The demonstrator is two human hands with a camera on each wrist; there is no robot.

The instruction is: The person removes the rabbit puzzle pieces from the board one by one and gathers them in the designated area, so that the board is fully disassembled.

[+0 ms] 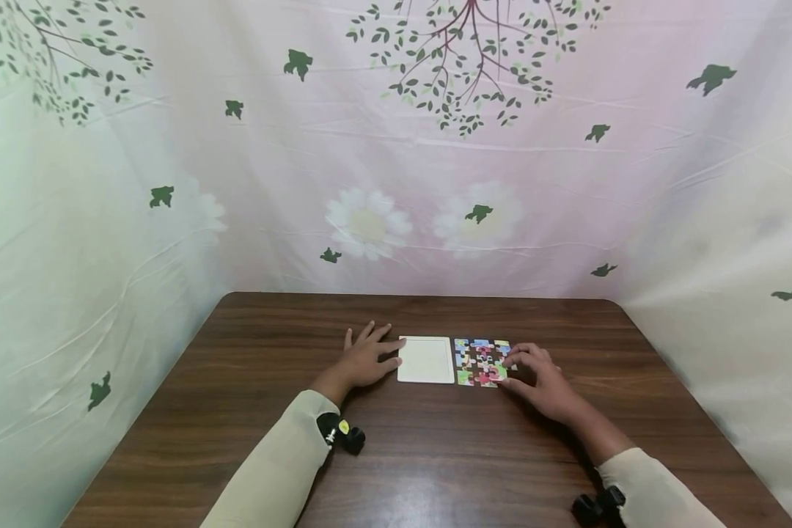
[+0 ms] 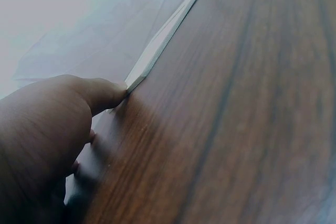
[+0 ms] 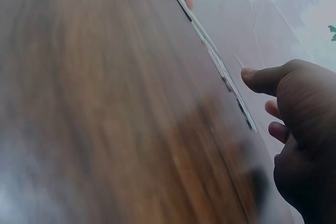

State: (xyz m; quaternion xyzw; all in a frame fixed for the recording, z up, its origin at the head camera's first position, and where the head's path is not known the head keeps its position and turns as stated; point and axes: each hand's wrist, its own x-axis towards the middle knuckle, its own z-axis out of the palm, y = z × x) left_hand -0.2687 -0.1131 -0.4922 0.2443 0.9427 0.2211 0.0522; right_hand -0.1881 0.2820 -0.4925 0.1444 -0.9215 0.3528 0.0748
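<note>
A flat white puzzle tray [image 1: 425, 360] with a raised border lies on the table. My left hand [image 1: 364, 361] rests at its left edge with fingers spread; the thumb touches that edge in the left wrist view. Right of the tray, colourful jigsaw pieces [image 1: 463, 360] lie in a loose square with dark wood showing between them. My right hand [image 1: 540, 381] is over the right side of these pieces, thumb and fingertips pinching one puzzle piece [image 1: 497, 372]. In the right wrist view, this puzzle piece [image 3: 238, 60] appears as a thin edge by the thumb, raised above the others.
The brown wooden table [image 1: 429, 447] has rounded far corners. A printed cloth [image 1: 422, 161] with leaves and flowers hangs behind it and along both sides. Each wrist carries a small black camera, the left wrist camera [image 1: 351, 438] and the right wrist camera [image 1: 590, 507].
</note>
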